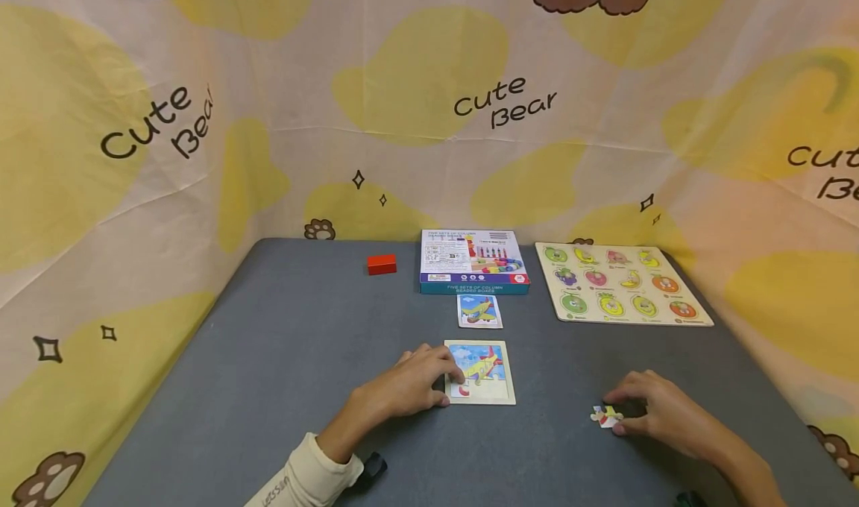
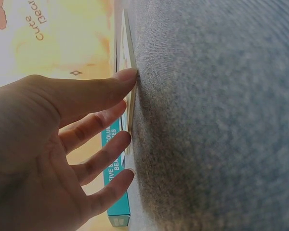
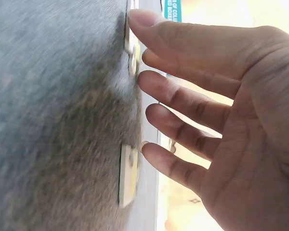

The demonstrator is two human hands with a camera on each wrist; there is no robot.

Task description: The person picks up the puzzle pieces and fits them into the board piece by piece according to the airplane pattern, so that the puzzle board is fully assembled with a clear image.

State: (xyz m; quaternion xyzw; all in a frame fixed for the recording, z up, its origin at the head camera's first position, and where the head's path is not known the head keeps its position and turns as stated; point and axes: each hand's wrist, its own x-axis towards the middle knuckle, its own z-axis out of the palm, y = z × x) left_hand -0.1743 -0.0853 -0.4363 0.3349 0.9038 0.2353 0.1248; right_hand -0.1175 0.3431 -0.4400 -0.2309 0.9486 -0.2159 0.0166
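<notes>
In the head view, a wooden jigsaw board shows a yellow plane on blue sky. Its lower strip is bare wood apart from a small piece with red at the lower left. My left hand holds the board's left side, thumb at the near corner, a fingertip on top. Further right, my right hand pinches a yellow, white and red jigsaw piece between thumb and index finger, low over the table. The right wrist view shows another flat piece beside the little finger.
Behind the board lies a card with a plane picture, then a boxed bead set. A red block sits back left. A fruit puzzle board lies back right on the grey table. Printed cloth surrounds the table.
</notes>
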